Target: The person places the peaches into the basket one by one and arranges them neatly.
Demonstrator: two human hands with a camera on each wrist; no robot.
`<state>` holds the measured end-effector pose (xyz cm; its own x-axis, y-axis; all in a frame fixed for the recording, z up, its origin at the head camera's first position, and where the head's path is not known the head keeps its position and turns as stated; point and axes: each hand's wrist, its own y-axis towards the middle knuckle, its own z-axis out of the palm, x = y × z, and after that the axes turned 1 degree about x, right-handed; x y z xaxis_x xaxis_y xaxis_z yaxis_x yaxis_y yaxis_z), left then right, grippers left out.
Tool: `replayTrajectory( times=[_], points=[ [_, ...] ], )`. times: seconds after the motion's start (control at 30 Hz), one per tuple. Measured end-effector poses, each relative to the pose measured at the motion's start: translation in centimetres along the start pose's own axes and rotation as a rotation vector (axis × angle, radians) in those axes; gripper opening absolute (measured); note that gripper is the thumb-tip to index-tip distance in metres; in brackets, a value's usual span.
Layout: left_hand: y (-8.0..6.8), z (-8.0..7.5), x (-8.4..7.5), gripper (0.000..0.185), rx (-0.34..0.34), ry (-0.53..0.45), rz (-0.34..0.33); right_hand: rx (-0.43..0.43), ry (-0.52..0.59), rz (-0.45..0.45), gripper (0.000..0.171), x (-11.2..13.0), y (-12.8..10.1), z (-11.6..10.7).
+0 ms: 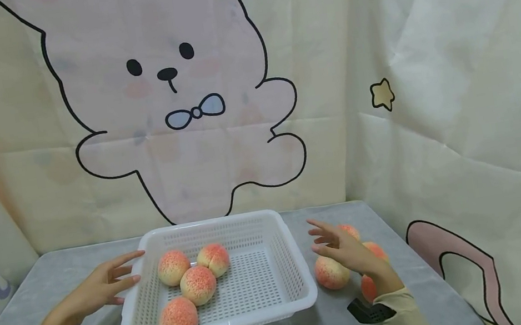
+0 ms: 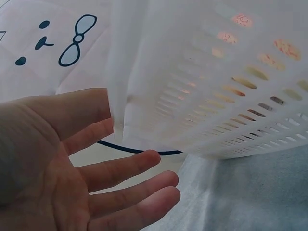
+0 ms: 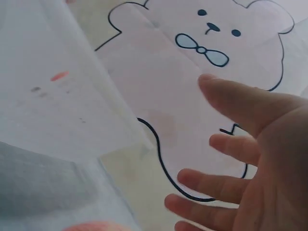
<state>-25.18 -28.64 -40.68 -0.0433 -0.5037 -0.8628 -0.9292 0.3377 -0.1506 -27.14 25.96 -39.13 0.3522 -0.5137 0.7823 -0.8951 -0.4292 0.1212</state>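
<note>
head view: white perforated basket [image 1: 277,272] sits mid-table on the grey table cloth [image 1: 54,272]. four peaches inside it, toward its left half: one at back left [image 1: 173,267], one at back centre [image 1: 213,259], one in the middle [image 1: 198,284], one at front left [image 1: 178,316]. left hand [image 1: 102,287] beside the basket's left wall, fingers straight and spread, tips at or just short of the rim; contact cannot be told. holds nothing. right hand [image 1: 341,248] to the right of the basket, fingers spread and relaxed, holding nothing, hovering over a group of loose peaches on the cloth. nearest loose peach [image 1: 330,272] lies just below the palm, close to the basket's right wall; others partly hidden behind the hand and wrist. rabbit-print backdrop [image 1: 168,86] hangs behind the table.

left wrist view: left hand [image 2: 72,173] open, fingers extended and apart. basket wall [image 2: 216,96] just beyond the fingertips, a narrow gap showing. peach colour shows faintly through the slots.

right wrist view: right hand [image 3: 250,154] open, fingers spread, nothing gripped. blurred white basket side [image 3: 62,96] at left. edge of one peach [image 3: 94,226] at the bottom margin. rabbit print fills the background.
</note>
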Motion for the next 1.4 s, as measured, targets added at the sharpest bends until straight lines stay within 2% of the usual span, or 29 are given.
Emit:
replayTrajectory(
  times=[0.13,0.2,0.37,0.5,0.7,0.9,1.2,1.4],
  points=[
    [-0.1,0.0,0.3,0.074,-0.001,0.003,0.000,0.021,-0.048,0.011,0.068,0.1,-0.6,-1.0],
    [-0.1,0.0,0.4,0.074,-0.004,0.006,-0.001,0.061,-0.071,0.015,0.066,0.2,-0.9,-1.3],
    [-0.1,-0.1,0.5,0.074,-0.011,0.013,-0.001,0.200,-0.119,-0.038,0.050,-0.1,-1.3,-1.4],
    [-0.1,-0.1,0.5,0.074,-0.011,0.016,0.004,0.242,-0.140,-0.061,0.043,-0.3,-1.3,-1.0],
    [-0.1,-0.1,0.2,0.075,-0.015,0.022,-0.003,0.205,-0.244,0.057,0.053,-0.3,-1.5,-0.6],
    [0.0,0.0,0.0,0.074,-0.014,0.018,0.002,0.150,-0.297,0.145,0.065,-0.3,-1.4,-0.1],
    [0.0,0.0,0.3,0.072,-0.001,0.011,0.048,0.065,-0.414,0.119,0.065,-0.8,-0.9,0.5],
    [0.1,0.1,0.4,0.070,-0.007,0.025,0.076,0.038,-0.434,0.083,0.059,-1.1,-0.9,0.6]
  ],
)
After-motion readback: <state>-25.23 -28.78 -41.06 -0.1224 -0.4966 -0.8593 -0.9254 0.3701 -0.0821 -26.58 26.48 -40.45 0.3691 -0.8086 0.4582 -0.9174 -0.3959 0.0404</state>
